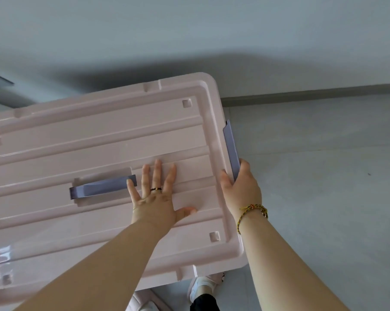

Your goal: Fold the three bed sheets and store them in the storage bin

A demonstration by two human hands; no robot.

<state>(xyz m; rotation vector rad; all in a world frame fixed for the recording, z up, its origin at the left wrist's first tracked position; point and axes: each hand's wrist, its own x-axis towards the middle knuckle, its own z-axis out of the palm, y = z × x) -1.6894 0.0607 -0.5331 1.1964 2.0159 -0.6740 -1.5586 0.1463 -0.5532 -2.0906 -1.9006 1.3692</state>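
Storage bin (88, 142) beneath left grip (154, 202), probably closed

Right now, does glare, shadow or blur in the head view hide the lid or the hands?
Head view: even, soft light, both hands sharp; left hand flat on the lid, right hand gripping the side clip; a glare patch on the lid's near-left corner; a soft shadow on the wall behind; wide-angle bend curves the lid's edges.
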